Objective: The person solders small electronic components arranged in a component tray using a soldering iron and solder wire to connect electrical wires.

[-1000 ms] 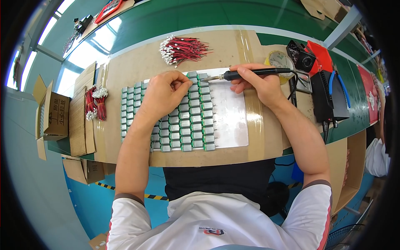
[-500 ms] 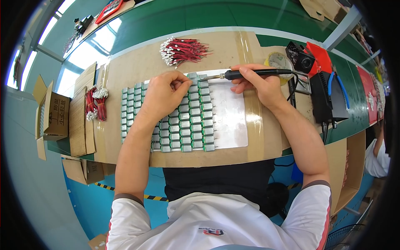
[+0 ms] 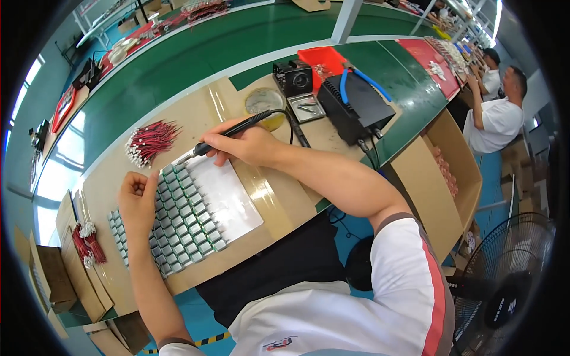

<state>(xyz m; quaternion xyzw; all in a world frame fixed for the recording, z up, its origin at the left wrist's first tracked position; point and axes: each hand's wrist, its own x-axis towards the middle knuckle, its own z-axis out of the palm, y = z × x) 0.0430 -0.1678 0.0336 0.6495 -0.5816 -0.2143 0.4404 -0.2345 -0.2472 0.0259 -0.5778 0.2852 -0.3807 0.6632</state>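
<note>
My right hand grips a black soldering iron like a pen. The iron's metal tip points at the far corner of a grid of small grey metal blocks with green edges. These blocks stand in close rows on a shiny white sheet. Over the left part of the grid is my left hand, thumb and fingertips pinched together close to the iron's tip. Whatever it holds is too small to make out. Beyond the grid lies a pile of red and black wires with white connectors.
Bundled wires lie at the left. Far right of my hand stand a tape roll, a black box with blue-handled pliers, and a red bin. A fan is at lower right; people sit beyond.
My view has turned to the right, so the bench appears shifted left and tilted. The soldering iron stays in my right hand, near the grid's far corner; the left hand remains pinched.
</note>
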